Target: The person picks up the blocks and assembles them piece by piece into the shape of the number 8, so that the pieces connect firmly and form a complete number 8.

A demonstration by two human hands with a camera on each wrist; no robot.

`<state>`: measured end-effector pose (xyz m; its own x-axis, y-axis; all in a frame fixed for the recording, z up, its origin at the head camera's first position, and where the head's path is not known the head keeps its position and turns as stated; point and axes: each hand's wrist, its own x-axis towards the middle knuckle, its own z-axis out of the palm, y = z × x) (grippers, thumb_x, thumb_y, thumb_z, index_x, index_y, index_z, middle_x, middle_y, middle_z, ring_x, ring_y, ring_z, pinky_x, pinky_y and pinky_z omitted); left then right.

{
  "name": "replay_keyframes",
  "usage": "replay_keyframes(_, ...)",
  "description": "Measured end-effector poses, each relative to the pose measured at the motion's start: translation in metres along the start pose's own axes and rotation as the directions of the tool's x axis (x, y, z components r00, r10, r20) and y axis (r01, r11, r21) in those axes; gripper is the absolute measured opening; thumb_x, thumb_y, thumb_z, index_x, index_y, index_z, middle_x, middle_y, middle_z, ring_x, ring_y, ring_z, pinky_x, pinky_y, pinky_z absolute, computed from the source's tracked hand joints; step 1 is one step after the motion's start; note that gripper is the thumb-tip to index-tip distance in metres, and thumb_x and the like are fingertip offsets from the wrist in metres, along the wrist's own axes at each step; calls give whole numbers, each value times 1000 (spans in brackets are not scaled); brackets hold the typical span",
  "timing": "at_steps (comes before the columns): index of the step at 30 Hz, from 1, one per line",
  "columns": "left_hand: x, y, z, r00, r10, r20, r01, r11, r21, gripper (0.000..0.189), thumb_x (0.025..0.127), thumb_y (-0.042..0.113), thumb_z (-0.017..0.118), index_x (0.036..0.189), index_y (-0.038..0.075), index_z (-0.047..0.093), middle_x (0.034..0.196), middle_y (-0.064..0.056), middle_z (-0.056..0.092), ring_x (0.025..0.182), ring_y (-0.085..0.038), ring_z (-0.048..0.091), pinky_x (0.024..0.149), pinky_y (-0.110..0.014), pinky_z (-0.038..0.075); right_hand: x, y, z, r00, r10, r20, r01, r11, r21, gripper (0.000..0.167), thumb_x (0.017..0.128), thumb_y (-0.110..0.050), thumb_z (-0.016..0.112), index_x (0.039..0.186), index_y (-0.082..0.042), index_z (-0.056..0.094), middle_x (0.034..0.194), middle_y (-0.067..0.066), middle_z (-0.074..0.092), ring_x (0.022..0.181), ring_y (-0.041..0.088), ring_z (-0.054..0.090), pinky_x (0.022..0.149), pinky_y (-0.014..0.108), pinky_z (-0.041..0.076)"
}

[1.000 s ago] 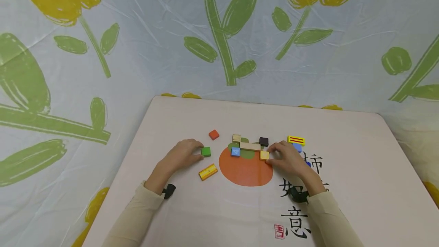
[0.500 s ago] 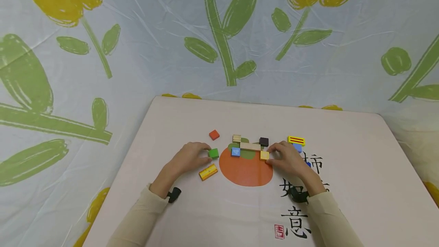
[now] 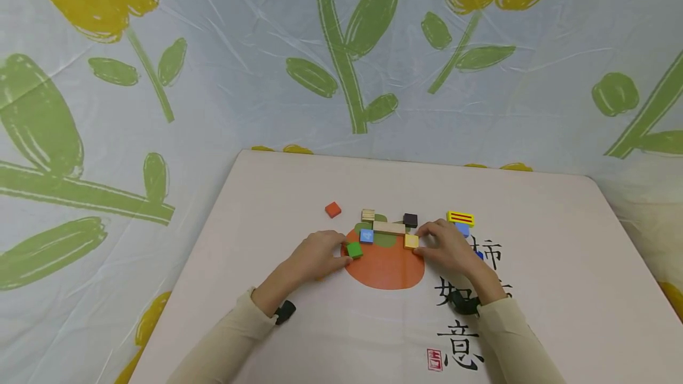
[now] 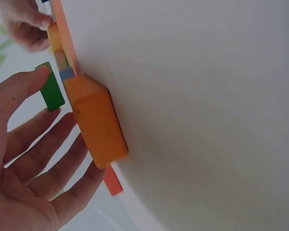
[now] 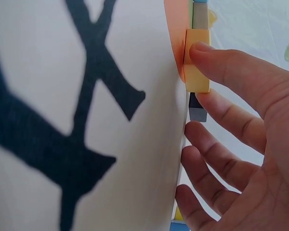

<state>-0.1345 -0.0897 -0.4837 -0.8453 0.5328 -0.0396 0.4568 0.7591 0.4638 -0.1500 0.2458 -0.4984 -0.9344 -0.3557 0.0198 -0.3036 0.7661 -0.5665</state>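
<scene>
Works over a broad, pale, flat-topped table [image 3: 288, 185], at a flat orange printed disc [image 3: 386, 272]. With the left hand [image 3: 319, 256], pinches a small boxy green wooden-looking block [image 3: 354, 250] between thumb and forefinger, remaining fingers spread, over the disc's left edge, seemingly clear of the table. With the right hand [image 3: 445, 246], pinches a small boxy yellow wooden-looking block [image 3: 411, 242] likewise, other fingers loosely bent, beside the right end of a long pale wooden bar [image 3: 389, 228]. Judging by looks, expect light, stiff, smooth handling, perhaps slightly slippery, hardly fragile; take hold at opposite side faces. Compared with a second ago, has the green block farther right and nearer the body, no longer left of the disc; on the right, keeps the same grip and place.
</scene>
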Motion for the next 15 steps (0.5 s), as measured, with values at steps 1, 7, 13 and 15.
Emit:
replay_keyframes(1,1,2,1,1000,-1,3,1,1000,6,35,91,33,75,116,10,70,108,0,68,91,-16,59,80,-32,51,0,0,0,1000,1,1,-1,1000,-1,24,84,-19,82,103,-13,69,106,11,60,97,28,52,85,47,45)
replay_keyframes(7,6,11,5,999,-3,34,2,1000,27,32,91,34,76,113,11,71,94,3,63,77,-13,51,64,-27,44,1,0,1,1000,-1,-1,1,1000,3,24,84,-20,82,103,-13,69,105,11,60,96,28,52,85,47,45)
replay_keyframes(13,14,15,10,999,5,35,-9,996,92,30,90,35,77,107,11,70,89,6,60,73,-11,50,59,-24,42,2,0,1,1000,-11,-7,11,1000,10,24,83,-19,82,103,-12,70,105,11,60,97,30,53,86,48,45)
replay_keyframes(15,15,15,11,999,7,32,-11,993,116,32,89,35,77,107,10,71,88,6,59,74,-10,50,59,-23,42,2,0,0,1000,-12,-6,12,1000,8,24,83,-19,82,103,-12,70,106,11,60,98,30,53,86,49,45)
